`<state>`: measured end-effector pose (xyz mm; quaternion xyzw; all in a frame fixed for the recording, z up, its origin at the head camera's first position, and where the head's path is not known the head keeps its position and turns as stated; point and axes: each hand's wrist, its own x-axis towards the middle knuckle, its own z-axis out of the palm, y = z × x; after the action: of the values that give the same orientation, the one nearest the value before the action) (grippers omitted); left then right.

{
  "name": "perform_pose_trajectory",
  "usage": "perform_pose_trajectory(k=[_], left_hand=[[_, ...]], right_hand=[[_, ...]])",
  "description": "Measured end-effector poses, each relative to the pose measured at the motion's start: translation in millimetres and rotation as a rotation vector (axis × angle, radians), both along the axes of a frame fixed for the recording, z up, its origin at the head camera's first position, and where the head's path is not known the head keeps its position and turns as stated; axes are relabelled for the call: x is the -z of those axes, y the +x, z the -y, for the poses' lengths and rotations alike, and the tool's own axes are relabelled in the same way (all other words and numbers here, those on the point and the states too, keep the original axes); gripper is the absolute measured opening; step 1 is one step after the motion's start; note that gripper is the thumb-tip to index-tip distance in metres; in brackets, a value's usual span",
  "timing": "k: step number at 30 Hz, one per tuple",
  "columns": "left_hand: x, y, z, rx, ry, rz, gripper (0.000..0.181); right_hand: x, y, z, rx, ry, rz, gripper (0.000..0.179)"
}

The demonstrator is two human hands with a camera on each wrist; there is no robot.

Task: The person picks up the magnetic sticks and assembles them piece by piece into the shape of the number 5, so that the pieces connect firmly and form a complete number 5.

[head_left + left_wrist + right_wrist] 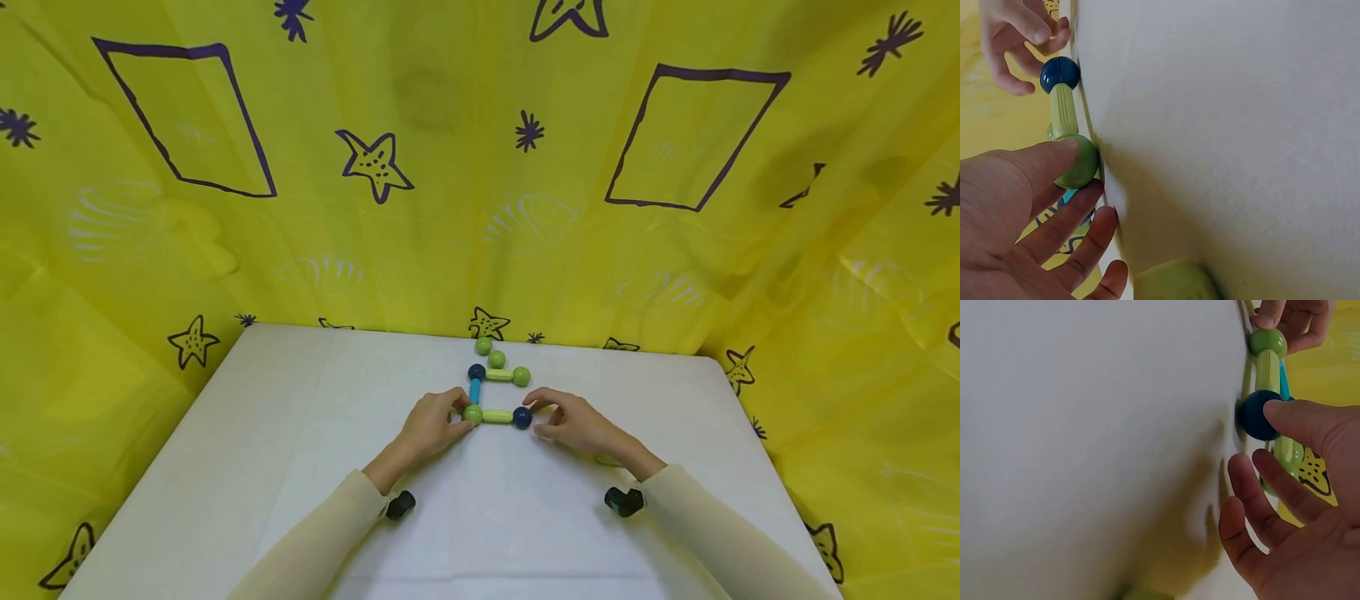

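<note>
A C-shaped build of balls and rods lies on the white table. My left hand (433, 423) pinches its near-left green ball (472, 414) between thumb and fingers. From that ball a light green rod (497, 416) runs right to a dark blue ball (522, 417). Beside this ball is my right hand (573, 421), fingers spread and loosely bent; in the left wrist view a gap shows between them. A blue rod (475, 392) leads back to another dark blue ball (477, 372), joined by a second light green rod (498, 375) to a green ball (521, 377).
Two more green balls, one nearer (497, 359) and one farther (483, 345), sit behind the build near the table's back edge. A yellow curtain (450, 250) with drawn stars and fish surrounds the white table (225, 467). Each wrist wears a small black device.
</note>
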<state>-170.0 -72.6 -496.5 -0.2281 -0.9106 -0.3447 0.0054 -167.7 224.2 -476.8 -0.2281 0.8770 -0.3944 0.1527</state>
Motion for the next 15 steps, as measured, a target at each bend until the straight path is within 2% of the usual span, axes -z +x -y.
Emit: perform_pose_trajectory(k=[7,15], left_hand=[[0.1,-0.2,-0.2,-0.006,0.006,0.015,0.020],[1.1,-0.8,-0.8,-0.008,-0.001,0.017,0.020]], right_hand=[[-18.1,8.7,-23,-0.044,0.069,-0.048,0.044],[-24.8,19.7,-51,-0.076,0.091,-0.062,0.042]])
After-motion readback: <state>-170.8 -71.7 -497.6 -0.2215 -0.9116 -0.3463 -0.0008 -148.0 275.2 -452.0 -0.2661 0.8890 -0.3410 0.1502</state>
